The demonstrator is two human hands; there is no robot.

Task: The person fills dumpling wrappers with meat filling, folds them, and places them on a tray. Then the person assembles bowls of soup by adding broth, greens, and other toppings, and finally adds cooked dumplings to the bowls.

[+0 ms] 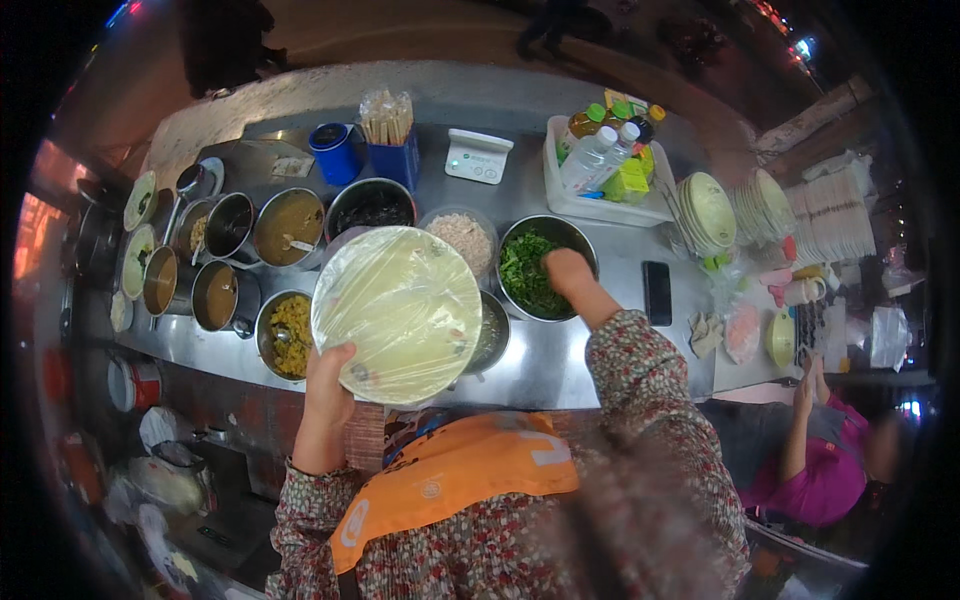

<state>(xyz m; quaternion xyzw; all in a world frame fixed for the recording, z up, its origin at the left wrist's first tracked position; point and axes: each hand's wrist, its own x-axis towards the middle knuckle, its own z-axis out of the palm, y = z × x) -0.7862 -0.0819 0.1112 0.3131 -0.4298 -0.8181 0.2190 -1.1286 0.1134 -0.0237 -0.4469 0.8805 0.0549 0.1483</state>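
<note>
My left hand (330,382) grips the lower left rim of a pale green plate covered with clear plastic film (397,315), held above the steel counter. My right hand (571,271) reaches into a round steel pot (544,309) of chopped green herbs (525,262); its fingertips are hidden, so I cannot tell whether they grasp any. Between the two hands stands a tub of pale shredded food (463,236). A steel pot (491,337) is partly covered by the plate. Left of the plate, a pot holds yellow chopped food (291,330).
Several pots of sauce (289,225) stand at the left. A chopsticks box (394,157), a blue canister (334,156) and a white bottle bin (607,206) line the back. A phone (657,292) and stacked bowls (705,210) lie right. A co-worker (814,472) sits at the lower right.
</note>
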